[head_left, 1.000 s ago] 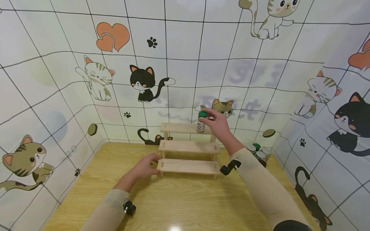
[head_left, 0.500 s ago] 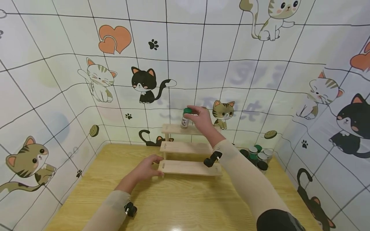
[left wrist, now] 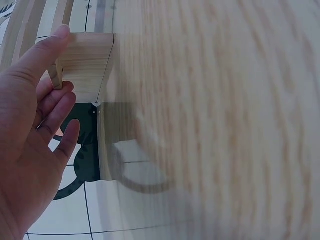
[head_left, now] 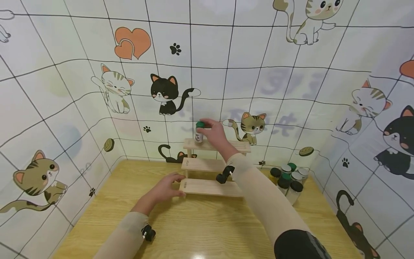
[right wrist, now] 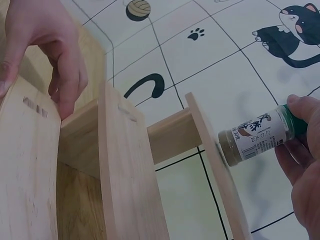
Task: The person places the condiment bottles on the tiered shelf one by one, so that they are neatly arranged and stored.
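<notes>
While the left hand [head_left: 165,189] grips the left end of the bottom tier [head_left: 210,187], the right hand [head_left: 215,133] pinches a spice jar [head_left: 198,136] by its green cap [head_left: 200,125]. The right thumb and fingers bear on opposite sides of the cap. The jar is upright at the left end of the top tier [head_left: 226,145], its base at the board surface; whether the base makes full contact cannot be told. Its transparent body carries a white label [right wrist: 262,131] with dark print, and brown contents show near the base.

All tiers belong to a stepped wooden shelf, with the middle tier [head_left: 202,164] set between the other two. The left thumb lies at the front edge of the bottom board and the fingers at its rear edge.

At the right rear of the wood-grain table [head_left: 194,226], a cluster of jars [head_left: 292,196] stands close together, with black, green and pale lids. One black device [head_left: 225,175] is fitted at the right wrist, and a similar unit [head_left: 148,233] at the left. Behind the shelf hangs a white grid-patterned covering [head_left: 207,46] printed with cartoon cats.
</notes>
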